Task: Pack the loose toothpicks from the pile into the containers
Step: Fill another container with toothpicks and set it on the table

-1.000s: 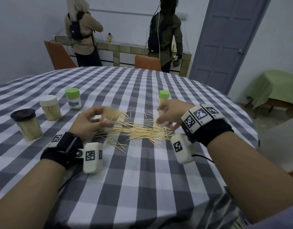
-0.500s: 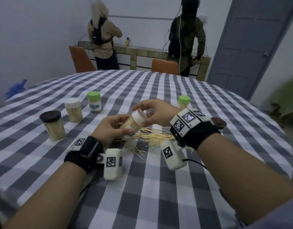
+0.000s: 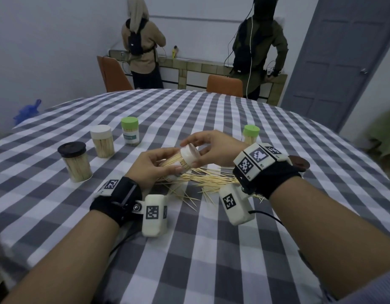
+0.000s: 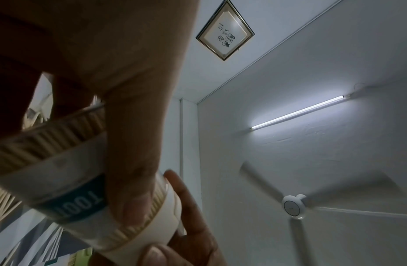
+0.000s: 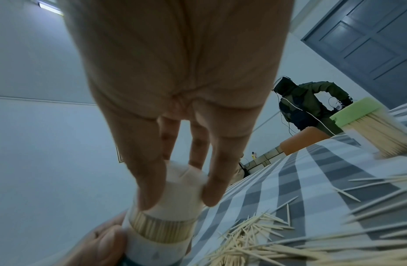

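Overhead, the left hand (image 3: 150, 165) has its grip clamped around a tilted toothpick container (image 3: 178, 161), held just above the worktop (image 3: 211, 249); the right hand (image 3: 213, 143) pinches its white lid (image 3: 190, 153). Loose toothpicks (image 3: 211, 178) lie just under the hands, three filled containers (image 3: 101, 141) toward 10 o'clock.

Left wrist: fingers (image 4: 129, 162) wrap the labelled container.

Right wrist: fingertips (image 5: 150, 194) close on the lid, the toothpicks at 4 o'clock.

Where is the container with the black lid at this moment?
In the head view, the black-lidded container stands upright on the checked table, far left, nearest of the left-hand row, beside the white-lidded container.
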